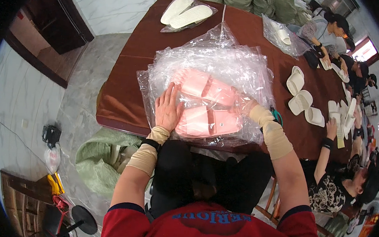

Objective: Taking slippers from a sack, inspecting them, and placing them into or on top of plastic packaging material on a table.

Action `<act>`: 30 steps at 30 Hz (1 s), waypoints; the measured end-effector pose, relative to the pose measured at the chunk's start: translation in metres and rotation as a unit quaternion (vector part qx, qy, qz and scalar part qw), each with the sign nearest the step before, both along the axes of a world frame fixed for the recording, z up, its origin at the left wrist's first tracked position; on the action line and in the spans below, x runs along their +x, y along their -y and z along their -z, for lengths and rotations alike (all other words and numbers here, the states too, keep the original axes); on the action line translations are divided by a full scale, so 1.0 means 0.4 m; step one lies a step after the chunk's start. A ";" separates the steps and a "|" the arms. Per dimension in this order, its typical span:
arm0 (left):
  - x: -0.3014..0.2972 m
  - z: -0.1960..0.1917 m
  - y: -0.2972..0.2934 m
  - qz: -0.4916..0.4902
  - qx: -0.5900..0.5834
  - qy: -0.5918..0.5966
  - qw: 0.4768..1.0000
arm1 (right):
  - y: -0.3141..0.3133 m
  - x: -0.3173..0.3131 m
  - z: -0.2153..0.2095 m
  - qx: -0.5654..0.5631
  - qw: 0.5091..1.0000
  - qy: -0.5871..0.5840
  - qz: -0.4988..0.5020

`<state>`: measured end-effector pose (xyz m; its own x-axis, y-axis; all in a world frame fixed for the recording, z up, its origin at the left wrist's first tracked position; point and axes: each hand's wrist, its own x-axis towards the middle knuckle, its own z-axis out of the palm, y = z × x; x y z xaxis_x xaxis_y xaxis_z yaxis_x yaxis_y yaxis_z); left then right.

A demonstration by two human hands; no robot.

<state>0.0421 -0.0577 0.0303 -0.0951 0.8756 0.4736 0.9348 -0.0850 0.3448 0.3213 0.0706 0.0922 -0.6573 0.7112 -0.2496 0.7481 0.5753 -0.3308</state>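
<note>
The left hand (169,109) lies flat, fingers extended, beside pale-pink wide-strapped slippers (209,122) amid clear plastic bags (229,61) on the brown-clothed desk (127,91), the right hand (245,106) indistinct, its fingers unreadable; bagging seems in hand, next needing steadied bags.

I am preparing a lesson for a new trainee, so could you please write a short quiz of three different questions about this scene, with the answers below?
1. Which colour are the slide sandals lying between the person's left hand and right hand?
A) black
B) pink
C) green

2. True or false: the left hand is clenched into a fist.

3. Fill in the missing word: the pale-green sack rests on the ____, near the person's left forearm in the picture.

Key
1. B, pink.
2. False; it is stretched out.
3. Floor.
</note>
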 end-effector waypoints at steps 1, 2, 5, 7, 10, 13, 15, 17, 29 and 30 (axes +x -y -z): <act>-0.001 -0.002 0.002 0.004 -0.007 -0.003 1.000 | -0.007 -0.017 0.003 -0.053 0.995 0.075 0.036; 0.000 0.000 -0.002 0.001 -0.005 -0.008 1.000 | -0.002 -0.015 0.003 -0.054 0.995 0.075 0.034; -0.004 0.009 0.000 -0.002 -0.008 0.002 1.000 | 0.031 -0.007 -0.019 -0.003 1.000 -0.027 0.015; -0.001 0.010 0.000 -0.005 -0.012 -0.001 1.000 | 0.048 -0.005 -0.061 0.088 0.995 -0.026 -0.029; -0.014 0.014 0.017 -0.015 -0.021 -0.008 1.000 | 0.121 -0.071 -0.163 -0.117 0.992 0.039 0.032; 0.008 0.001 -0.001 0.003 -0.019 -0.006 1.000 | 0.124 -0.016 -0.003 -0.097 0.993 -0.067 0.022; -0.001 0.002 0.010 0.003 -0.029 -0.011 1.000 | 0.145 -0.019 -0.011 -0.166 0.981 -0.075 0.062; 0.008 0.003 0.004 0.010 -0.022 -0.021 0.999 | 0.150 -0.008 -0.022 -0.227 0.964 -0.080 0.110; -0.057 0.062 -0.049 0.085 -0.122 -0.048 0.988 | 0.091 0.020 0.118 -0.296 0.938 -0.055 0.173; -0.052 0.065 -0.057 0.080 -0.134 -0.039 0.987 | 0.086 0.060 0.166 -0.158 0.981 -0.109 0.036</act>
<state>0.0213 -0.0348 0.0042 0.0820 0.9714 0.2229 0.9415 -0.1489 0.3023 0.3451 0.0364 0.0258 -0.6698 0.6681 -0.3241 0.6749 0.3658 -0.6409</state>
